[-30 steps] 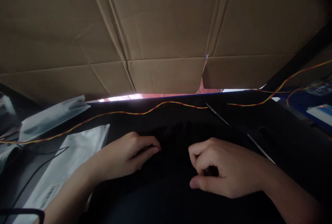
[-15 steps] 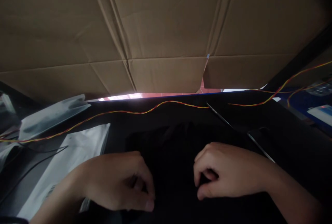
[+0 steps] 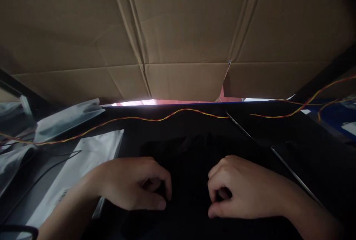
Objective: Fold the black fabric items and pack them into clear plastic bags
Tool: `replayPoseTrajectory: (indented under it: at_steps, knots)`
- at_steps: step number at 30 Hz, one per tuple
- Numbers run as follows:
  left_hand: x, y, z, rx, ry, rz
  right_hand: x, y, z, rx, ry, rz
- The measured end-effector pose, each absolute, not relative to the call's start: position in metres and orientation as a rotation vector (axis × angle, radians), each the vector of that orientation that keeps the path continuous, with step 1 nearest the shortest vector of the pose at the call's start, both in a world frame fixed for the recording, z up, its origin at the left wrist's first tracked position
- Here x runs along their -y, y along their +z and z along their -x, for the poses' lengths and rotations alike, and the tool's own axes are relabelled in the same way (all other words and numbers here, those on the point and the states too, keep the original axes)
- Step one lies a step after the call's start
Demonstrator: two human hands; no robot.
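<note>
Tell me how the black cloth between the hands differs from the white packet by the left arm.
The black cloth is very dark, while the white packet is pale. The cloth lies rumpled between the left hand and right hand; the packet lies flatter, partly hidden by the left arm. The cloth's outline fades into the dark tabletop, whereas the packet's far edge stands out. Both rest on that tabletop.
</note>
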State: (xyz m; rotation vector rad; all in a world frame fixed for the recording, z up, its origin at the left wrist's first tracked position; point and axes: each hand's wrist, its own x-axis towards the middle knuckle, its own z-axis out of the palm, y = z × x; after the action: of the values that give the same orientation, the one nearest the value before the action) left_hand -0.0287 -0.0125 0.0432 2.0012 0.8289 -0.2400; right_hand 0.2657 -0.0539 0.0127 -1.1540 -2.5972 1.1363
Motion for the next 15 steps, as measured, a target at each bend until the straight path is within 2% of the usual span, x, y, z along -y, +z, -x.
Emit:
replayPoseTrajectory:
  at_steps: [3,8,11,15]
  knots:
    - [0.011,0.04,0.026,-0.801,-0.243,-2.01,0.052,0.019,-0.268,2.483,1.26,1.082]
    - [0.005,0.028,0.026,-1.0,0.037,-2.265,0.037,0.017,-0.277,2.428,0.554,1.264]
    - [-0.001,0.018,0.031,-1.126,0.121,-2.531,0.028,0.005,-0.28,2.446,0.51,1.316]
    - [-0.011,0.009,0.035,-1.154,0.268,-2.914,0.016,-0.013,-0.279,1.949,0.413,1.487]
